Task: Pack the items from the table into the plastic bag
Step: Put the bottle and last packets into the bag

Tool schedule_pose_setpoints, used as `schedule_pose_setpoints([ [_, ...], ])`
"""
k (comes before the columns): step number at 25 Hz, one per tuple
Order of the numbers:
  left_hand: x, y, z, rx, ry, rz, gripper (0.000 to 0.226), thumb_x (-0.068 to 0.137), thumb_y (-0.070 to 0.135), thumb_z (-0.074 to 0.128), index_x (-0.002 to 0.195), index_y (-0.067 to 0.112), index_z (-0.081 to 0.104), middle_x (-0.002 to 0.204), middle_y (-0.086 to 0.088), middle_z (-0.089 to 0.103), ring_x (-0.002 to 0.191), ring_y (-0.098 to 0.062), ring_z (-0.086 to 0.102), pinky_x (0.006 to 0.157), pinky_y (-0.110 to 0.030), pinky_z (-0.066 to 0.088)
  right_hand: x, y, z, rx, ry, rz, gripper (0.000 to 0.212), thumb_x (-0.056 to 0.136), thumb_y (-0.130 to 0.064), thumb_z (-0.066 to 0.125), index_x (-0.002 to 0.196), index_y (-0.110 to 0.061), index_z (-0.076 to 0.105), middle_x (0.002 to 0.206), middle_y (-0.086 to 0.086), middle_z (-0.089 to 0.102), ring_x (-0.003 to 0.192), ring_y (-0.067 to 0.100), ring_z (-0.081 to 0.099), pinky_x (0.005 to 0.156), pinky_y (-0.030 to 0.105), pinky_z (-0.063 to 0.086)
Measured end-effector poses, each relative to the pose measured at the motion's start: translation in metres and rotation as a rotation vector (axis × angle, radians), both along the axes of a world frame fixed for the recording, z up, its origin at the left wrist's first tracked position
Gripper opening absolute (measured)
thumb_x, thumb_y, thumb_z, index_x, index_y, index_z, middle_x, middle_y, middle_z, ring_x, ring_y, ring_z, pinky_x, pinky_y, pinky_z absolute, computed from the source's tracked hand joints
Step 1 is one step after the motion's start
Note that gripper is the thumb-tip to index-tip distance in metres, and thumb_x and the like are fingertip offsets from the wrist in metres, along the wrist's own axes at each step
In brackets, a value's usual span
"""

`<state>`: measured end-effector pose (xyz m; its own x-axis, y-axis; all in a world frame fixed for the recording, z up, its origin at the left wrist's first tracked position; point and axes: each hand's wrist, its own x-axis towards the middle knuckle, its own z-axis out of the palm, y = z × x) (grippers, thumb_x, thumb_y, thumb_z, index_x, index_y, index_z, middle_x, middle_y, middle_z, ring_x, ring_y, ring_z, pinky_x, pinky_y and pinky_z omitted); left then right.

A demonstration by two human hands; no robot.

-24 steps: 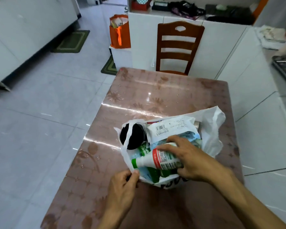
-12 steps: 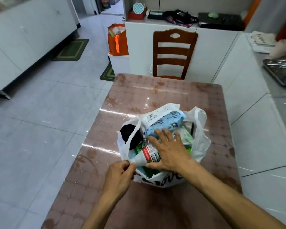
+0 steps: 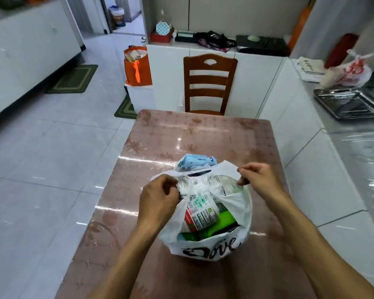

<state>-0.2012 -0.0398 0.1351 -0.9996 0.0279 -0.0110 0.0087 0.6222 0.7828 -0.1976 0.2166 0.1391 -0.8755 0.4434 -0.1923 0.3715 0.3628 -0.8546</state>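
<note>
Right hand (image 3: pixel 260 180) off bottle, both now pinching plastic bag (image 3: pixel 212 248) handles.

Plastic bag (image 3: pixel 235 203): thin, white, semi-translucent film, crinkled. Bench (image 3: pixel 203 139): glossy, reflective patterned covering. Chair (image 3: pixel 209 83): varnished brown wood. Tray (image 3: pixel 350 104): bright metal. Floor (image 3: pixel 52 158): glossy pale tile.

Your plastic bag (image 3: pixel 235 203): white, with black lettering across its near side. Inside it you have a bottle (image 3: pixel 200 213) labelled red, white and green, a bright green pack (image 3: pixel 226 219), and a pale blue packet (image 3: pixel 195 162) at the far rim. Your table (image 3: pixel 203 134): glossy pink-brown, with a grid and flower pattern. Chair (image 3: pixel 209 83): reddish-brown wood. Tote bag (image 3: pixel 137 65): orange. Floor mat (image 3: pixel 72 79): green with a lighter border.
</note>
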Motion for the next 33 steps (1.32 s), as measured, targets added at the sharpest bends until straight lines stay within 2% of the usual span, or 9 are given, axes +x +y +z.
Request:
schedule_pose_setpoints([
  [2,-0.01,0.006,-0.003,-0.173,-0.08,-0.23,0.026,0.082,0.039,0.062,0.103,0.026,0.069,0.096,0.009,0.071,0.082,-0.009,0.066,0.075,-0.036,0.058,-0.005,-0.009,-0.007,-0.216,0.023,0.041,0.017,0.091,-0.006,0.061,0.078,-0.012,0.07,0.051,0.002,0.062,0.053,0.022,0.06,0.071,0.046,0.054],
  [4,-0.007,0.009,-0.013,-0.321,-0.1,-0.354,0.043,0.076,0.052,0.059,0.105,0.023,0.068,0.101,0.005,0.07,0.086,-0.014,0.063,0.074,-0.038,0.057,-0.006,-0.016,-0.012,-0.168,0.031,0.076,0.017,0.092,-0.011,0.061,0.077,-0.015,0.069,0.054,0.001,0.064,0.055,0.02,0.06,0.065,0.04,0.051],
  [9,-0.009,0.002,-0.028,-0.285,-0.093,-0.33,0.031,0.08,0.043,0.06,0.103,0.023,0.069,0.094,0.007,0.071,0.081,-0.011,0.064,0.067,-0.029,0.053,-0.023,-0.025,-0.012,0.069,0.034,0.169,0.012,0.09,-0.018,0.065,0.079,-0.02,0.07,0.066,0.0,0.071,0.062,0.015,0.067,0.066,0.037,0.056],
  [13,-0.008,0.004,-0.03,-0.287,-0.19,-0.366,0.025,0.08,0.036,0.054,0.079,0.015,0.066,0.072,-0.002,0.069,0.065,-0.017,0.063,0.061,-0.038,0.052,-0.071,-0.047,-0.012,0.176,0.046,0.278,0.007,0.088,-0.02,0.065,0.085,-0.019,0.071,0.076,-0.004,0.071,0.073,0.018,0.068,0.07,0.035,0.057],
  [18,-0.02,0.007,-0.004,0.486,-0.455,0.008,0.025,0.078,-0.007,0.053,0.067,0.014,0.06,0.062,-0.003,0.065,0.056,-0.016,0.056,0.054,-0.028,0.047,-0.176,-0.053,-0.069,0.448,-0.182,0.569,0.037,0.079,-0.025,0.07,0.115,-0.02,0.062,0.112,0.003,0.068,0.092,0.024,0.065,0.076,0.032,0.05],
  [20,-0.03,0.002,0.007,0.712,-0.434,0.163,0.024,0.069,-0.009,0.054,0.072,0.012,0.064,0.06,-0.013,0.06,0.05,-0.018,0.049,0.049,-0.026,0.042,-0.216,-0.058,-0.099,0.624,-0.282,0.704,0.055,0.077,-0.025,0.071,0.128,-0.019,0.051,0.124,0.007,0.061,0.104,0.029,0.06,0.081,0.035,0.047],
  [28,-0.037,0.004,0.015,0.973,-0.485,0.337,0.023,0.086,0.014,0.048,0.089,0.006,0.07,0.065,-0.015,0.054,0.045,-0.022,0.036,0.048,-0.031,0.03,-0.259,-0.079,-0.19,0.918,-0.417,0.883,0.099,0.067,-0.034,0.078,0.147,-0.017,0.023,0.138,0.011,0.047,0.126,0.033,0.043,0.1,0.044,0.034],
  [30,-0.037,0.011,0.017,1.005,-0.516,0.339,0.027,0.086,0.021,0.05,0.094,0.003,0.069,0.064,-0.014,0.054,0.044,-0.02,0.036,0.046,-0.028,0.032,-0.258,-0.072,-0.195,0.85,-0.468,0.791,0.091,0.065,-0.038,0.078,0.14,-0.015,0.032,0.131,0.011,0.054,0.122,0.032,0.048,0.096,0.042,0.037],
  [33,-0.034,0.018,0.019,1.024,-0.519,0.368,0.035,0.084,0.028,0.052,0.096,0.0,0.068,0.062,-0.014,0.054,0.041,-0.019,0.035,0.043,-0.026,0.031,-0.259,-0.064,-0.172,0.337,-0.481,0.53,0.067,0.063,-0.036,0.077,0.12,-0.015,0.051,0.117,0.008,0.064,0.105,0.03,0.06,0.09,0.037,0.048],
])
